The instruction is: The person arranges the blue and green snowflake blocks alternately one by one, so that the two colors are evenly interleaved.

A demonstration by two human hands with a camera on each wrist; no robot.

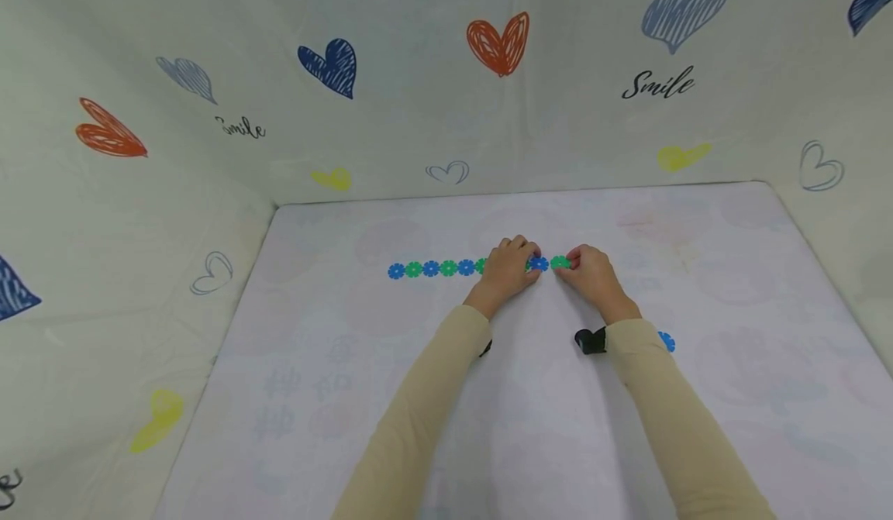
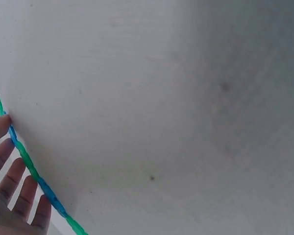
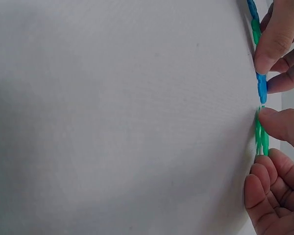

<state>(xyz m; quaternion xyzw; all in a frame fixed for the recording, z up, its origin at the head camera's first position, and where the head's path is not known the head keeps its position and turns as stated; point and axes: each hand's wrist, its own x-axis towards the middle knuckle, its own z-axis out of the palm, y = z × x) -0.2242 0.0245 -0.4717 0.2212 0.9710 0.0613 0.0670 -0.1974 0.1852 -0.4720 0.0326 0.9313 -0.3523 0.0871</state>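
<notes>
A row of blue and green flower-shaped plastic discs [image 1: 431,269], alternating in colour, runs sideways on the white table. My left hand [image 1: 508,270] lies over the right part of the row and hides some discs. Its thumb and fingertips pinch the blue end disc [image 1: 539,263], also seen in the right wrist view as a blue piece [image 3: 262,88]. Just to the right, my right hand [image 1: 596,278] pinches a green flower disc [image 1: 560,262] between thumb and fingers. A narrow gap parts this green disc [image 3: 262,131] from the blue one.
Partly behind the right sleeve [image 1: 670,404], another blue flower disc [image 1: 667,341] lies on the table [image 1: 314,458]. A black object [image 1: 591,341] shows at the right wrist. Behind the table hangs a pale cloth [image 1: 391,132] printed with hearts.
</notes>
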